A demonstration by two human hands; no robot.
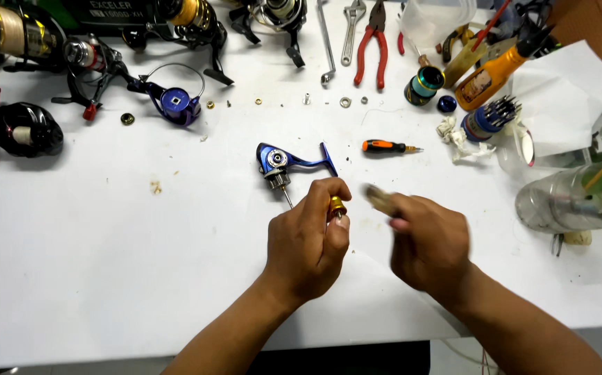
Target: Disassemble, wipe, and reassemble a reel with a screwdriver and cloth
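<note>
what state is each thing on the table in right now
left hand: closed on gold part
right hand: gripping a blurred brush-like tool
blue reel body: stripped, lying on white table
orange screwdriver: lying flat, untouched
red pliers: shut, lying flat
wrench: lying flat
clear jar: tipped on its side

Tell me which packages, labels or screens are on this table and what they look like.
Orange bottle: lying tilted at top right, dark cap, small label with a picture.
Black reel: top left edge, pale lettering on its dark body.
Clear plastic bottle: lying at right, no label visible.
No screens.
</note>
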